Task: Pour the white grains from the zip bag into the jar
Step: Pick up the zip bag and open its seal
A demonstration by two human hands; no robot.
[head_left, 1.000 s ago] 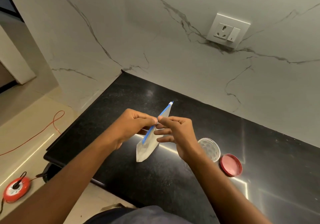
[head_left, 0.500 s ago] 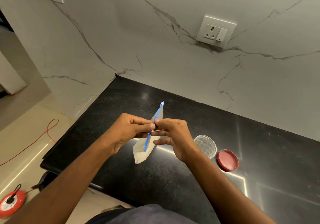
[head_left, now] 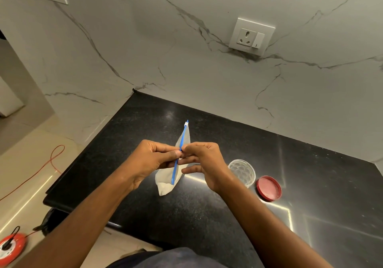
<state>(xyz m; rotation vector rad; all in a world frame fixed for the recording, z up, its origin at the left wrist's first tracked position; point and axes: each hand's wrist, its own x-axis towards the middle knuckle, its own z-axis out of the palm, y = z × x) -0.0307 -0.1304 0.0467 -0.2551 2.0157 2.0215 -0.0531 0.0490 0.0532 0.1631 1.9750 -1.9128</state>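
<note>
Zip bag (head_left: 165, 181) of white grains, held above the black tabletop (head_left: 207, 216): left hand (head_left: 149, 161) and right hand (head_left: 205, 164) both grip pinched on its blue zip strip (head_left: 179, 157). Soft, light and saggy, it is probably best held by its top corners; open jar (head_left: 242, 172) waits just right.

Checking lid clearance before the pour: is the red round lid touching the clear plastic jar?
Apart. The head view shows a strip of black countertop between the red round lid and the clear plastic jar.

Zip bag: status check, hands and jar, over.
Left hand and right hand both pinching zip bag at blue zipper. Jar open, lid beside it. Nothing blocking.
</note>
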